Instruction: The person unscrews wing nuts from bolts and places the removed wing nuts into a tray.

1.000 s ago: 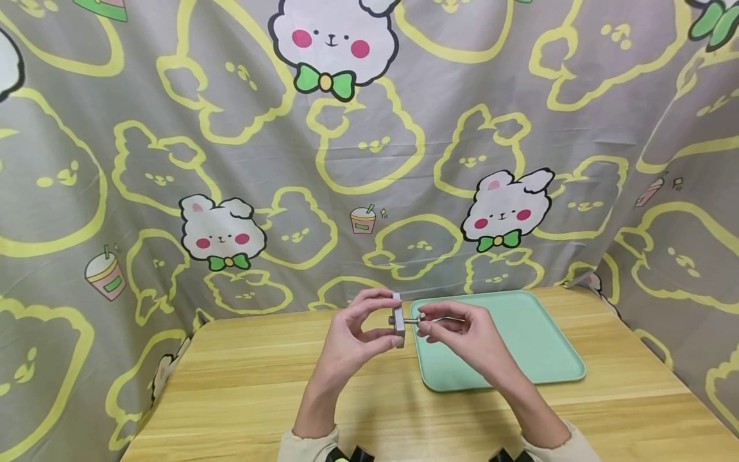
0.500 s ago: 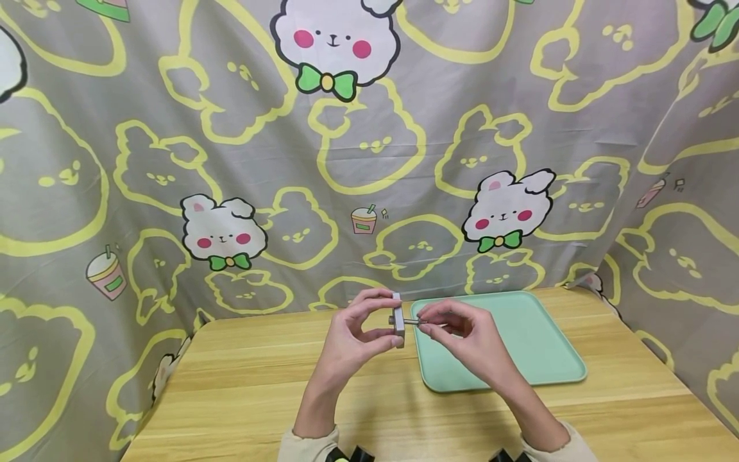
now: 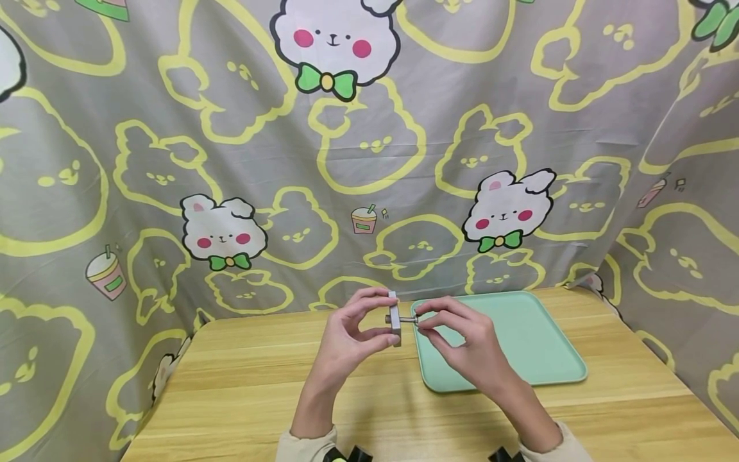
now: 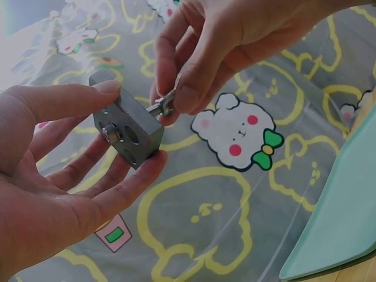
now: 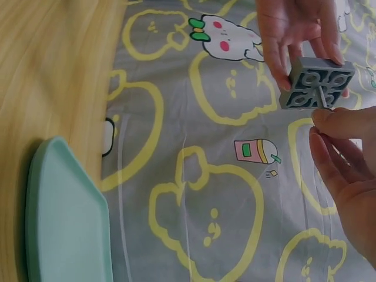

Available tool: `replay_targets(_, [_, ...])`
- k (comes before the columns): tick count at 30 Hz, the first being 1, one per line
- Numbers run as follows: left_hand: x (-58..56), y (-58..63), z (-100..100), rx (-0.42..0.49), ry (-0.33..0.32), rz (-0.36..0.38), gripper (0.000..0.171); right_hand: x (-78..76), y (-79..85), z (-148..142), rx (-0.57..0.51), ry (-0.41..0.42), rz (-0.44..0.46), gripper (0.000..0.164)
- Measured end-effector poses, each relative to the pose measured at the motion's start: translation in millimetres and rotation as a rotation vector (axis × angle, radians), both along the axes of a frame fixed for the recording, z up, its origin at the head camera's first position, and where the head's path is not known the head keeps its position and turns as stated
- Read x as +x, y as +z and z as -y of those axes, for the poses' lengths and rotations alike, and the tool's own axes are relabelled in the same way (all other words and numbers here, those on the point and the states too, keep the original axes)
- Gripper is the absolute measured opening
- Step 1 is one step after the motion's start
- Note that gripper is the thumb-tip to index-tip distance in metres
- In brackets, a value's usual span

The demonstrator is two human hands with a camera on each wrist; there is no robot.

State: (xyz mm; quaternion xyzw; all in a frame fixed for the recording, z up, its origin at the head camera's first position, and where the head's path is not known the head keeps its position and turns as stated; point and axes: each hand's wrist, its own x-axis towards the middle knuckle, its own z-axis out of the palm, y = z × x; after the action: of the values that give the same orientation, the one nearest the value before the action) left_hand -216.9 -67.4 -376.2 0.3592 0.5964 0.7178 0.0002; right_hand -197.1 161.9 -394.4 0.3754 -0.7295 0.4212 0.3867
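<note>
A small grey block (image 3: 395, 330) with several holes is held up over the table, gripped along its edges by the fingers and thumb of my left hand (image 3: 337, 333). Through it runs a metal bolt (image 3: 407, 319), whose round head (image 4: 110, 133) shows on the left-hand side. The block's other face, ribbed and hollow, shows in the right wrist view. At the bolt's far end is a silver wing nut (image 4: 165, 104), apart from the block. My right hand (image 3: 476, 333) pinches this nut between thumb and fingertips, which partly hide it.
A pale green tray (image 3: 534, 340) lies on the wooden table (image 3: 260, 385), behind and to the right of my right hand. A grey curtain (image 3: 323, 160) with yellow outlines and rabbit faces hangs along the table's back and sides.
My right fingers have shifted round the wing nut, now less curled than half a second ago. Both hands have moved slightly left with the block and bolt.
</note>
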Motion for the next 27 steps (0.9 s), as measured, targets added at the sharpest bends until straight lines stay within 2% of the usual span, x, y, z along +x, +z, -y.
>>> replay_targets(3, [-0.1, 0.2, 0.2, -0.002, -0.001, -0.003, 0.047, 0.1, 0.7, 0.6, 0.019, -0.009, -0.032, 0.037])
replay_targets(6, [-0.1, 0.6, 0.5, -0.004, -0.002, -0.004, 0.048, 1.3, 1.4, 0.6, 0.004, 0.000, 0.019, 0.035])
replay_targets(8, [-0.1, 0.5, 0.6, -0.006, -0.002, -0.007, 0.048, 2.7, 1.2, 0.1, -0.032, 0.039, 0.097, 0.033])
replay_targets(12, [0.1, 0.1, 0.3, -0.010, 0.000, -0.005, 0.048, 5.3, 1.1, -1.5, -0.153, 0.118, 0.310, 0.029])
replay_targets(15, [0.7, 0.2, 0.0, -0.011, 0.001, -0.003, 0.048, 6.9, 2.2, -3.1, -0.224, 0.120, 0.480, 0.030])
replay_targets(19, [1.5, 0.9, -0.9, -0.018, 0.004, 0.009, 0.048, 8.3, 4.8, -5.1, -0.255, 0.103, 0.662, 0.031])
replay_targets(23, [1.9, 1.3, -1.9, -0.028, 0.009, 0.025, 0.047, 8.9, 6.3, -6.3, -0.252, 0.104, 0.757, 0.032])
replay_targets(27, [1.7, 1.0, -2.8, -0.035, 0.009, 0.019, 0.047, 8.5, 5.8, -6.6, -0.241, 0.111, 0.772, 0.031])
